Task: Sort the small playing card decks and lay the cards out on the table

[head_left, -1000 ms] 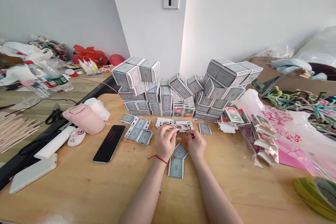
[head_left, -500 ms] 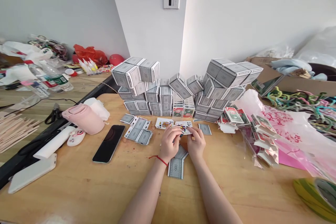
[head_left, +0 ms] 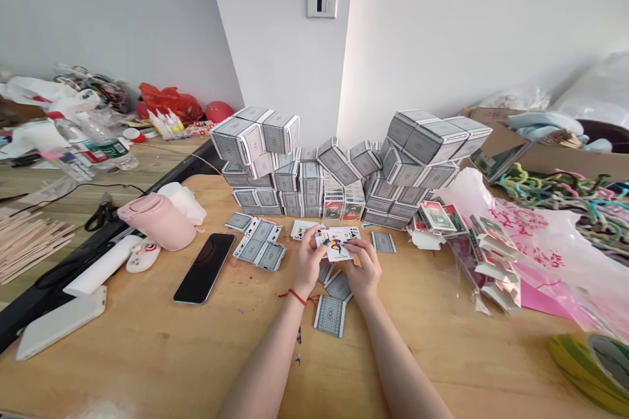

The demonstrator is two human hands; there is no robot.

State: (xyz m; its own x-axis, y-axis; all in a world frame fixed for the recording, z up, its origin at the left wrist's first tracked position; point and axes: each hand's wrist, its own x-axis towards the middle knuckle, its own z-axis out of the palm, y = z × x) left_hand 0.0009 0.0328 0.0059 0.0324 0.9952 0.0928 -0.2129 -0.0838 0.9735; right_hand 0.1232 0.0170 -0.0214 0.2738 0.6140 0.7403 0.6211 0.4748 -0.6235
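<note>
My left hand [head_left: 308, 262] and my right hand [head_left: 364, 266] are both closed on a face-up playing card [head_left: 335, 245] with a coloured joker-like figure, held just above the wooden table [head_left: 147, 340]. Under my hands lie a few face-down grey-backed cards [head_left: 330, 314] joined in a bent strip. More loose cards [head_left: 260, 245] lie to the left, some face-up. Behind stands a wall of stacked boxes made of grey-backed cards [head_left: 344, 167]. A red string circles my left wrist.
A black phone [head_left: 205, 268] lies left of my hands, beside a pink pouch [head_left: 157, 221] and a white power bank [head_left: 61, 323]. Flattened card boxes [head_left: 494, 252] and a pink plastic bag [head_left: 550, 242] sit on the right. Wooden sticks [head_left: 27, 241] lie far left.
My hands have lifted the card and turned it face-up toward me. One more face-down card now shows below my hands.
</note>
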